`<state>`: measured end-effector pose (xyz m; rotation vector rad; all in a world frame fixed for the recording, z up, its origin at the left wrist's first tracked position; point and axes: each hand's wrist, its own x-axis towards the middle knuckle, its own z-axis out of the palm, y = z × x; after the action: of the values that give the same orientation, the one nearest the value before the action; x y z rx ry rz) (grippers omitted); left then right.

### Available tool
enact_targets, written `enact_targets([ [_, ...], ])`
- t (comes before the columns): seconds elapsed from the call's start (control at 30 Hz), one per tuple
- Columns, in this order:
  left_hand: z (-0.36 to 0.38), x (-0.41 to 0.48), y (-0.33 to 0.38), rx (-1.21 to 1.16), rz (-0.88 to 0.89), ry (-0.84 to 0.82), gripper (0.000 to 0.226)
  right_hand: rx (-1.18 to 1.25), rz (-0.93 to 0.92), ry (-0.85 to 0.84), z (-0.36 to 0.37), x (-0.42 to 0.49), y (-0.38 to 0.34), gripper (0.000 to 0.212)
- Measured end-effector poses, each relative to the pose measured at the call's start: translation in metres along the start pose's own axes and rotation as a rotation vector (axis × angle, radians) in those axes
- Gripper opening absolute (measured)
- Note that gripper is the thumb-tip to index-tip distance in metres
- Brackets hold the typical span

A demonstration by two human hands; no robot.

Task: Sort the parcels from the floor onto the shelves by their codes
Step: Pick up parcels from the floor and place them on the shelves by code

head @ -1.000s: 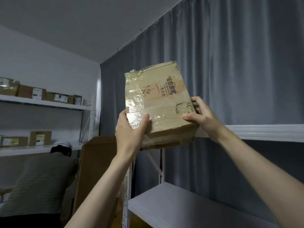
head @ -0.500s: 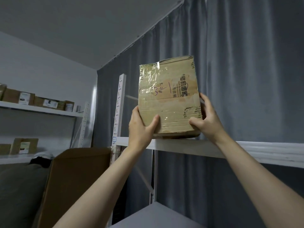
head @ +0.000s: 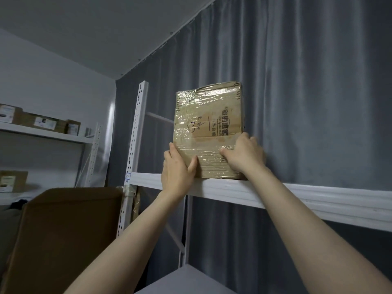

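Observation:
A brown cardboard parcel (head: 209, 124) wrapped in clear tape stands upright on the top white shelf (head: 275, 197), in front of the grey curtain. Printed characters and a handwritten mark show on its face. My left hand (head: 177, 169) holds its lower left edge, thumb on the front. My right hand (head: 244, 155) grips its lower right corner, fingers curled over the face. Both arms reach up from below.
A white slotted upright (head: 135, 149) rises left of the parcel. A lower shelf (head: 186, 281) lies beneath. A large brown carton (head: 63, 236) stands at the lower left. Shelves on the left wall (head: 46, 133) carry several labelled boxes.
The parcel has gone from held in the air to standing on the top shelf. Both hands slid lower on it, and my view tilted up.

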<state>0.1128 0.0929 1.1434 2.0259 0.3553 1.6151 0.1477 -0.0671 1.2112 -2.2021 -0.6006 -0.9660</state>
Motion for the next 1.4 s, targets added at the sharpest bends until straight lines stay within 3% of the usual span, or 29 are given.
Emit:
enact_targets([
  [0.23,0.019,0.033,-0.025,0.045,-0.127,-0.053,0.076,-0.162,0.014,-0.158,0.038,0.033,-0.028,0.058],
  [0.4,0.031,0.054,-0.049,-0.02,-0.203,-0.094,0.111,-0.202,0.027,-0.218,0.073,0.052,-0.046,0.067],
  [0.53,0.041,0.067,-0.062,-0.008,-0.244,-0.112,0.123,-0.216,0.032,-0.212,0.098,0.061,-0.055,0.069],
  [0.63,0.045,0.082,-0.074,0.017,-0.272,-0.142,0.123,-0.229,0.019,-0.207,0.11,0.066,-0.062,0.068],
  [0.9,0.055,0.111,-0.116,0.033,-0.283,-0.201,0.124,-0.189,0.02,-0.24,0.14,0.07,-0.07,0.091],
  [1.07,0.056,0.116,-0.131,0.014,-0.307,-0.225,0.121,-0.274,-0.069,-0.301,0.146,0.058,-0.073,0.089],
  [1.2,0.056,0.118,-0.132,0.019,-0.318,-0.233,0.12,-0.265,-0.105,-0.159,0.147,0.057,-0.073,0.077],
  [1.3,0.055,0.118,-0.131,0.072,-0.349,-0.26,0.124,-0.267,-0.245,0.002,0.148,0.055,-0.075,0.061],
  [1.4,0.055,0.118,-0.13,0.09,-0.374,-0.259,0.128,-0.287,-0.321,0.008,0.147,0.052,-0.076,0.041],
])
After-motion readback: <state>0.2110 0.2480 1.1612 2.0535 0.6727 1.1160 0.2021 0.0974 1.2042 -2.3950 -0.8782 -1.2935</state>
